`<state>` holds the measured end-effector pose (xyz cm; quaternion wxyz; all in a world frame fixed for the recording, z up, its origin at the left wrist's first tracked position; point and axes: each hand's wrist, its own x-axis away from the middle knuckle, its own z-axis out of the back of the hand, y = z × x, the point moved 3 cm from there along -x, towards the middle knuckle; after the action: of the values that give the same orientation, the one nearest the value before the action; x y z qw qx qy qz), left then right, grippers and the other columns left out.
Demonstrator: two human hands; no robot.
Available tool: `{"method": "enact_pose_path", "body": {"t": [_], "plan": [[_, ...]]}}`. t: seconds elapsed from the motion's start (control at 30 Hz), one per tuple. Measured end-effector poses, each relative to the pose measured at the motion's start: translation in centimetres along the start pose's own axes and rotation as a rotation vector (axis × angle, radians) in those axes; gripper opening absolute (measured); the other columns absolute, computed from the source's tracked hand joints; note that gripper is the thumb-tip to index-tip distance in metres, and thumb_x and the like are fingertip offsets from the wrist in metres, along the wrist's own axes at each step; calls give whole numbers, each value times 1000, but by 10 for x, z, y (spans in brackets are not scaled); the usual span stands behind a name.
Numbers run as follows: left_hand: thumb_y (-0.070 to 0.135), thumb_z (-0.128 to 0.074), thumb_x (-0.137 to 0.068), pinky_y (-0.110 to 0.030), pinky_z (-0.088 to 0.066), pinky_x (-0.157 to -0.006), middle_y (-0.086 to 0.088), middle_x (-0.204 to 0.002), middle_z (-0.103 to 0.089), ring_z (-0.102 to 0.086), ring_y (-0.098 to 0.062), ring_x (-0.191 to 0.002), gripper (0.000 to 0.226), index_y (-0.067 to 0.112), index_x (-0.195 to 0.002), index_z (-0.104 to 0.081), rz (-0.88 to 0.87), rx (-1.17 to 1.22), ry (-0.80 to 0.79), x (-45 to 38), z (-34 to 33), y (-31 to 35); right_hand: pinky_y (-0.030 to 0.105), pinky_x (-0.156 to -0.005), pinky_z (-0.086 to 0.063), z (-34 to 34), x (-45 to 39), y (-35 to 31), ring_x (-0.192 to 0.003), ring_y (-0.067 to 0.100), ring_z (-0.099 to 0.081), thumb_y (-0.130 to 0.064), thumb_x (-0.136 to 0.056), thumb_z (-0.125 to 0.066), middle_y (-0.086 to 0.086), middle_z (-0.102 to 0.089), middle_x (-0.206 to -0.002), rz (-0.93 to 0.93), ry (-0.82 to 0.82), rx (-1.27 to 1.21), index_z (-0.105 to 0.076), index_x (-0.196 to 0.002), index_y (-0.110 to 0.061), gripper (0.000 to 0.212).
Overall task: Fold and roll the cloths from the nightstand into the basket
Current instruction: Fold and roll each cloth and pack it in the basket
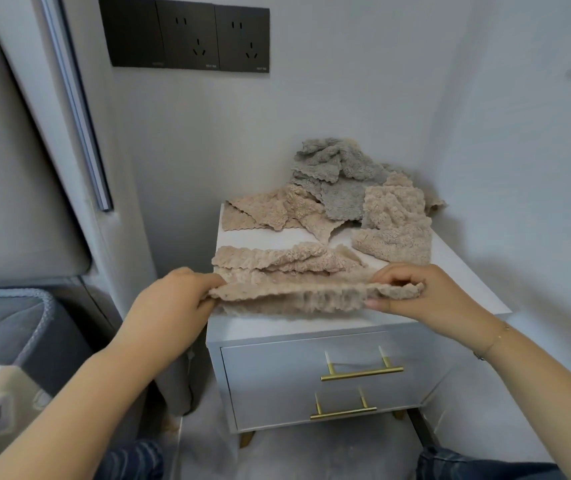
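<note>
Left hand (176, 299), right hand (426, 296) each pinching beige cloth (297, 289) ends at nightstand (478, 282) six o'clock edge; grey cloth (332, 174) at twelve

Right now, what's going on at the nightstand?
A person is folding a beige cloth at the front edge of the white nightstand. The left hand pinches its left end and the right hand its right end. More beige cloths and a grey cloth lie crumpled at the back, unfolded. A grey basket sits lower left.
</note>
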<state>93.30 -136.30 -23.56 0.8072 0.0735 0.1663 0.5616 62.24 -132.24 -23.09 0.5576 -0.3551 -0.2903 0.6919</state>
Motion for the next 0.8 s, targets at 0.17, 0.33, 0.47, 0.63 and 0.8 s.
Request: {"method": "enact_pose_path", "body": {"t": [0.17,0.33,0.47,0.63,0.8], "plan": [[1,-48,-88,-20,-40,-53,0,-67,-63,-54,-19,-65,32,25,-80,-69,150,461,212,-10,8,10,33,-71,-60,0,-12,0,-82,20,-63,9,-87,-56,0,-65,-85,-173,199,-441,-66,-86,-9,22],[5,-52,-94,-30,-56,-84,4,-94,-72,-66,-14,-94,30,26,-90,-73,252,1203,291,-31,7,22,37,-98,-47,-2,-36,-29,-111,23,-61,14,-86,-52,3,-69,-102,-2,365,-731,-62,-85,-14,30],[-5,-50,-91,-30,-46,-101,1,-117,-68,-59,-10,-116,36,15,-116,-67,1,1149,602,-36,36,40,29,-93,-48,10,-42,-47,-113,26,-61,11,-73,-52,15,-67,-106,237,448,-898,-58,-85,-10,24],[-4,-56,-89,-12,-46,-87,13,-107,-67,-60,4,-102,44,36,-107,-64,-182,755,626,-17,43,38,26,-87,-51,13,-23,-39,-112,25,-62,-21,-59,-84,9,-71,-97,265,325,-783,-69,-79,-19,24],[15,-62,-82,-30,-47,-66,-5,-77,-68,-61,-26,-77,20,32,-84,-72,-113,562,254,7,34,11,31,-96,-50,18,4,-10,-104,23,-64,-42,-54,-88,10,-70,-96,4,113,-527,-73,-81,-17,40]]}}
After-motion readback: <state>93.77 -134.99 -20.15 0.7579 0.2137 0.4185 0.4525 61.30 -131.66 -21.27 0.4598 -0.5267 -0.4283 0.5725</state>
